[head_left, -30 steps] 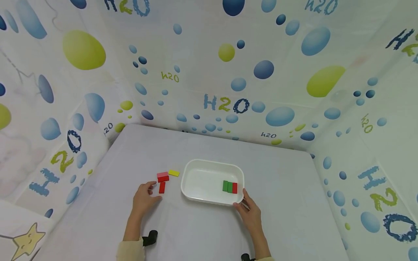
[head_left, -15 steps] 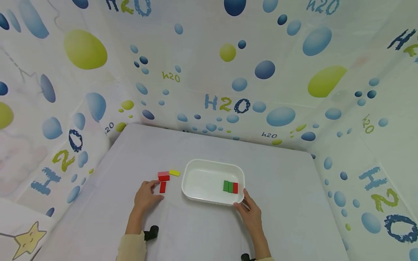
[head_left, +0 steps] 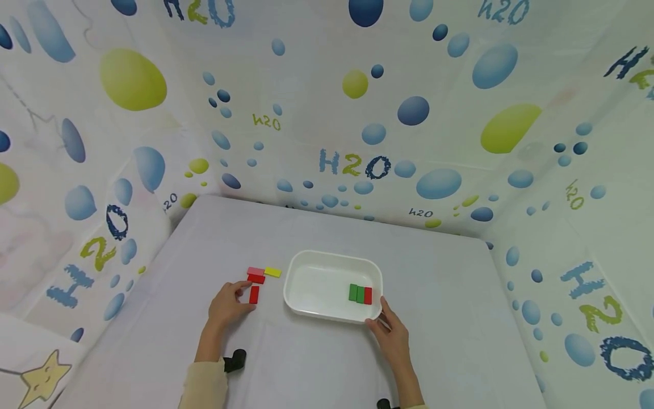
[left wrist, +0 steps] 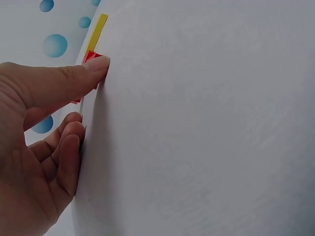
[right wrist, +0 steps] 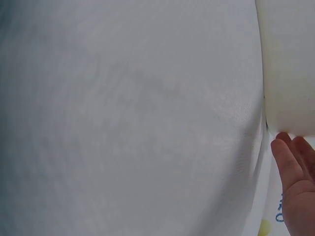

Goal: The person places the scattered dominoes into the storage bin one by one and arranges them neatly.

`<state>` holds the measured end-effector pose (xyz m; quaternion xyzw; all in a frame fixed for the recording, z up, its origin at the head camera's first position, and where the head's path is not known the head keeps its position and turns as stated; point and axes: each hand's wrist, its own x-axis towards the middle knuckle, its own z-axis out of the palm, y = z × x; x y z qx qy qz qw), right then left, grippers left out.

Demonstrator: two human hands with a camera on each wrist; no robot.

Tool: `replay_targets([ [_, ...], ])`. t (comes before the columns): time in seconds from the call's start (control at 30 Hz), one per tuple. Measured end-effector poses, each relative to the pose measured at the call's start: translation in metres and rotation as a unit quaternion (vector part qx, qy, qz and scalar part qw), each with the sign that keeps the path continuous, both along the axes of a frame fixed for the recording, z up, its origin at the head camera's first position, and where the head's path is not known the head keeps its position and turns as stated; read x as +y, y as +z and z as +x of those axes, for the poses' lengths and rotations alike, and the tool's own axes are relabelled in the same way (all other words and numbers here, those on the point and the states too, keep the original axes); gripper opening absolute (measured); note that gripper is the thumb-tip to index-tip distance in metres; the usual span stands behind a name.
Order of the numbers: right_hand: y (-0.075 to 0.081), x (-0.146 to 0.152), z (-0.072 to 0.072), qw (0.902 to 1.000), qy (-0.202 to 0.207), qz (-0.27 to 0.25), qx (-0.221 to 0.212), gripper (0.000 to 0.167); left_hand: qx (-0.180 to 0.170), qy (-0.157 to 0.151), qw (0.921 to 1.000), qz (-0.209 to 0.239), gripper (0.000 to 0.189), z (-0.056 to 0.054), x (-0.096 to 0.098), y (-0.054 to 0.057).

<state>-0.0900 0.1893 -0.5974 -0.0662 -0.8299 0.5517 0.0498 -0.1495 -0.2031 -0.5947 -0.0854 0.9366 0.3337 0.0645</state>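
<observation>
My left hand point(head_left: 225, 307) reaches over a small red block point(head_left: 254, 295), its thumb at the near end and index finger at the far end, pinching it. In the left wrist view the thumb hides most of the red block point(left wrist: 92, 55). Just beyond lie another red block point(head_left: 256, 279), a pink block point(head_left: 255, 271) and a yellow block point(head_left: 273, 272). My right hand point(head_left: 392, 335) holds the near right corner of a white tray point(head_left: 311, 304), thumb on the front side, fingers on the right. Inside the tray, two green blocks point(head_left: 356, 293) and a red block point(head_left: 368, 296) stand in a row.
A white cloth point(head_left: 439, 295) covers the table. Curtains point(head_left: 306, 85) printed with bubbles and H2O lettering rise behind the table and on both sides. Black wrist cameras point(head_left: 235, 360) are strapped at the cuffs.
My left thumb and index finger have closed in on the ends of the near red block, which has shifted slightly towards me. The right hand and tray keep their place.
</observation>
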Motion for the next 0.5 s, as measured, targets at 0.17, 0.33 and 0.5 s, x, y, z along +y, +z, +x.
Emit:
replay_targets([
  [0.17, 0.0009, 0.0007, 0.0001, 1.0, 0.005, -0.001, 0.0, 0.074, 0.004, -0.011, 0.9999, -0.001, 0.054, -0.0013, -0.0017, 0.0013],
  [0.33, 0.0022, 0.0013, -0.0002, 0.9999, 0.009, -0.007, 0.004, 0.075, 0.01, -0.019, 0.9997, -0.007, 0.047, -0.0024, -0.0023, 0.0015],
  [0.5, 0.002, 0.0007, -0.0007, 0.9999, 0.008, -0.007, 0.004, 0.075, 0.015, -0.012, 0.9998, 0.0, 0.045, -0.0026, -0.0036, -0.0015],
])
